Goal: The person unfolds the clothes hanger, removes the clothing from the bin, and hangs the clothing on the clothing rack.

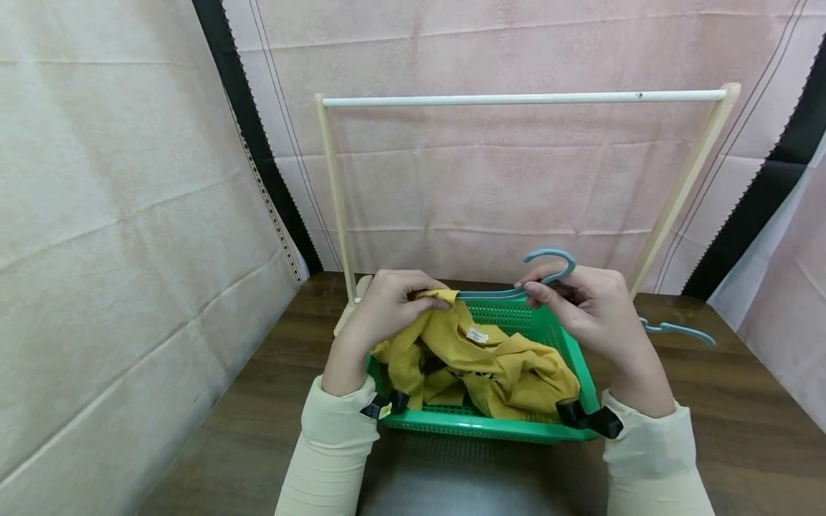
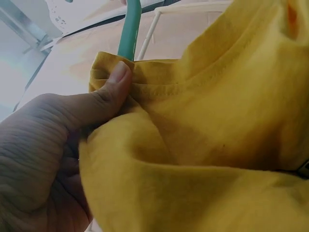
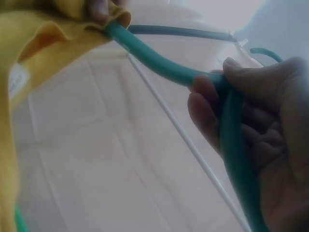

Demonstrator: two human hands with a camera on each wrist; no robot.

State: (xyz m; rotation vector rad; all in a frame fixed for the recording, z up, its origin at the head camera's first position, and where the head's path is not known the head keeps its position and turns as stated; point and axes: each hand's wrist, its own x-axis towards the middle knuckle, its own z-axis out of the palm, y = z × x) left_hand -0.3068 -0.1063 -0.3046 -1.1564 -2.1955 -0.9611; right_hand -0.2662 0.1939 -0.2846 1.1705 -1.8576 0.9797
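A yellow garment [image 1: 516, 369] with a white neck label hangs from my left hand [image 1: 393, 304] and lies bunched in a green basket [image 1: 477, 426]. My left thumb and fingers pinch the garment's neckline near the end of a blue-green hanger [image 2: 129, 34]. That end goes in under the yellow fabric, where its tip is hidden. With my right hand [image 1: 584, 304] I grip the hanger just below its hook, which points up. In the right wrist view the hanger's other arm [image 3: 236, 159] runs down past my palm, outside the garment.
A rack with a white bar [image 1: 516, 99] and cream posts [image 1: 337, 193] stands behind the basket. Another blue hanger [image 1: 677, 330] shows on the brown table [image 1: 258, 416], right of my right hand. Pale curtains [image 1: 129, 215] enclose the table at the back and sides.
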